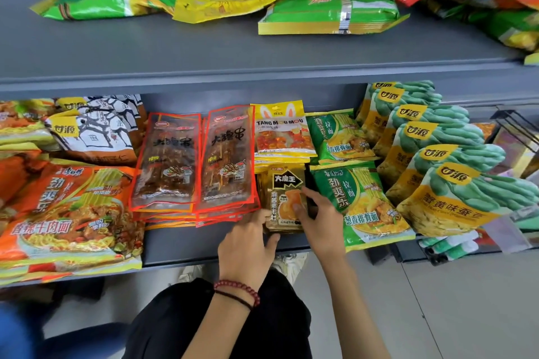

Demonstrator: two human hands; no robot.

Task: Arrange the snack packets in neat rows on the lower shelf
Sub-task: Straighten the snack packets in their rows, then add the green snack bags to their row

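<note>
A small brown-and-gold snack packet (284,183) lies on the grey lower shelf (180,245), in front of a yellow gummy packet (281,131). My left hand (248,242) pinches its lower left corner, thumb under the bottom edge. My right hand (318,221) holds its right edge, with the thumb on the packet's face. To its left lie two stacks of red-edged skewer packets (166,160) side by side. To its right lie green noodle packets (361,207), one in front of another.
Orange noodle packets (67,213) and white-and-orange bags (96,131) fill the shelf's left. A row of green-and-yellow bean bags (455,201) stands overlapped at the right. The upper shelf (204,46) holds loose green, yellow and red packets. My knees are below the shelf edge.
</note>
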